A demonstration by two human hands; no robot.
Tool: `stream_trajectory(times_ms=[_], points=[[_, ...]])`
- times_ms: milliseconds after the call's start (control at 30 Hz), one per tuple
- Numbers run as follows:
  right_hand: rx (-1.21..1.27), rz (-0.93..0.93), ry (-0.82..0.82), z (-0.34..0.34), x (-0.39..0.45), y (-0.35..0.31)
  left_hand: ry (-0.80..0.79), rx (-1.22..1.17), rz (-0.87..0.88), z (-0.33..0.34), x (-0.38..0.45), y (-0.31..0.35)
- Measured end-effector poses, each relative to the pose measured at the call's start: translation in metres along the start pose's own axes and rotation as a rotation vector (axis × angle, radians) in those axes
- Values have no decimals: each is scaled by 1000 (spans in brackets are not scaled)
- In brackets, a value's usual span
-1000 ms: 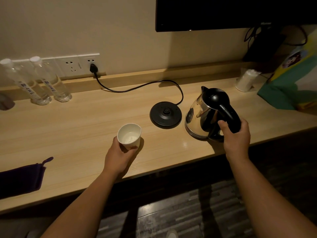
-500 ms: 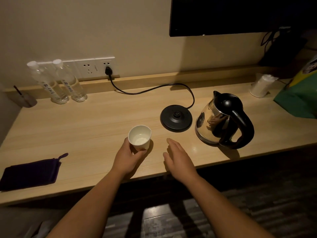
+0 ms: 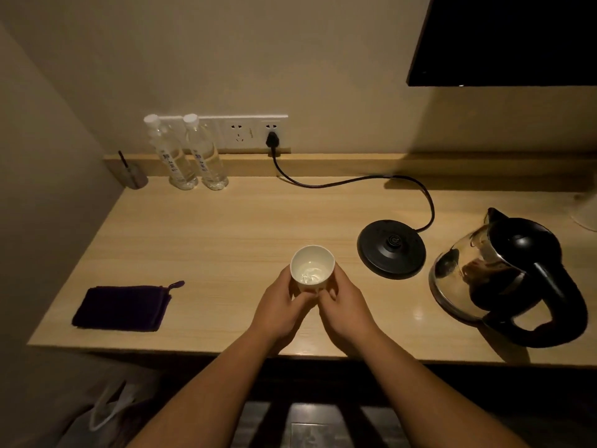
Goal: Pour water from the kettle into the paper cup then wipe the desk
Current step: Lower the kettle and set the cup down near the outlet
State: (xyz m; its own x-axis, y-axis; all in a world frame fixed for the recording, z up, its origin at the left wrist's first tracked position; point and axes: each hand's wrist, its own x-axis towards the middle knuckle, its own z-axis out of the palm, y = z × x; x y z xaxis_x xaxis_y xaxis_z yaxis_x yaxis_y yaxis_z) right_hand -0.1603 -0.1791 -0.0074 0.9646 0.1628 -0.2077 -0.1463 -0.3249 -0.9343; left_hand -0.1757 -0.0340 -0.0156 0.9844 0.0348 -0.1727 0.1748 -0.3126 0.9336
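A white paper cup [image 3: 312, 266] with water in its bottom stands near the front middle of the wooden desk [image 3: 226, 240]. My left hand [image 3: 281, 305] wraps its left side and my right hand [image 3: 345, 307] wraps its right side, fingertips meeting in front. The steel and black kettle [image 3: 507, 279] stands on the desk at the right, off its round black base [image 3: 391, 248], with no hand on it. A folded dark purple cloth [image 3: 122, 308] lies flat at the front left.
Two clear water bottles [image 3: 190, 156] and a small glass with a stick [image 3: 135, 177] stand at the back left. The base's black cord [image 3: 355, 182] runs to a wall socket [image 3: 273, 137]. A dark screen [image 3: 510, 37] hangs top right. A white object [image 3: 586, 211] shows at the right edge.
My right hand let go of the kettle handle, moved left across the desk and closed on the cup beside my left hand. The view has swung left.
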Motion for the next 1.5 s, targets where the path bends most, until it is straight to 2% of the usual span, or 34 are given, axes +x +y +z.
stream_trajectory(times_ms=[133,433,733,1267,1400,1500], points=[[25,-13,-12,4,29,-9,15,-89,3,-8,24,2],[-57,-81,41,10,132,-30,39,140,136,-43,125,13],[-64,-88,98,13,207,-38,12,152,142,-53,205,12],[-61,-79,64,11,218,-36,42,162,179,-50,219,1],[-211,-104,58,5,211,-40,32,199,194,-49,214,4],[-381,-72,39,-2,198,-38,70,349,169,-47,199,2]])
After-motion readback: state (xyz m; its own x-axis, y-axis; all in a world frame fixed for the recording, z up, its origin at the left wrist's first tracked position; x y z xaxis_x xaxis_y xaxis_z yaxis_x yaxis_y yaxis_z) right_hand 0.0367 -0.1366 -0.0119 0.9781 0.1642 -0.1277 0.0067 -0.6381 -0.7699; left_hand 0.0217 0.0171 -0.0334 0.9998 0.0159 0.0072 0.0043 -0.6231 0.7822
